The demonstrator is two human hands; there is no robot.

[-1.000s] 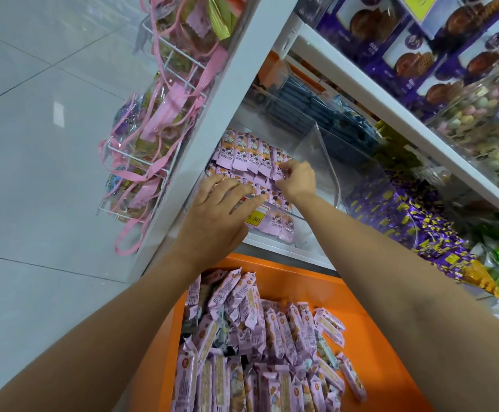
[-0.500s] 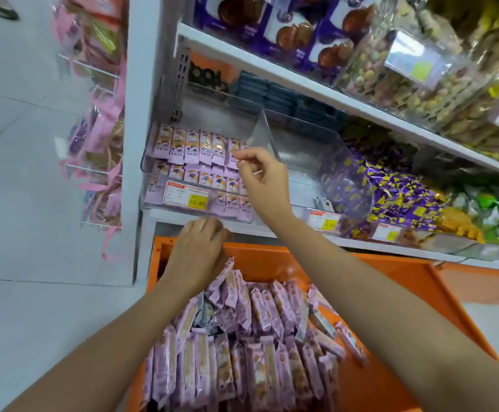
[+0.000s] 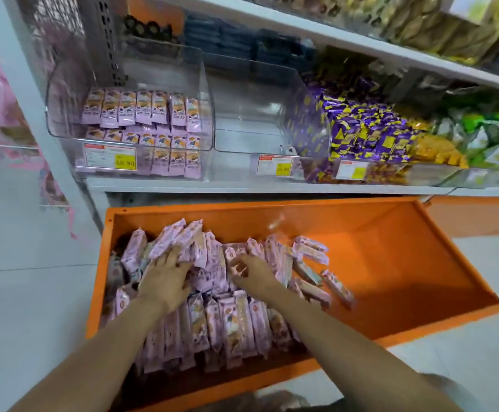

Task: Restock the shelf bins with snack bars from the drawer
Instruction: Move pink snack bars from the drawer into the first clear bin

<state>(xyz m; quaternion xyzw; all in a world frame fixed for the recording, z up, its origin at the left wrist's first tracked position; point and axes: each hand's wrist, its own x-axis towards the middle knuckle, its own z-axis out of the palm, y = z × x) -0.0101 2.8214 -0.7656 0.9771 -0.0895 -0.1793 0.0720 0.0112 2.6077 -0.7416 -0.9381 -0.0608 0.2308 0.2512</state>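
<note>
Both hands are down in the big orange metal drawer (image 3: 391,263). The left hand (image 3: 165,281) lies on the pile of pink-wrapped snack bars (image 3: 230,322), with its fingers spread wide. The right hand (image 3: 251,272) is just beside it, fingers curled down into the same pile. It is too blurry to tell if it holds a bar. More bars lie under both wrists. Up past the left hand sits a clear plastic shelf bin (image 3: 60,93) with neat rows of the same pink bars. Up and to the right of the right hand are shiny purple and yellow packets (image 3: 361,126).
</note>
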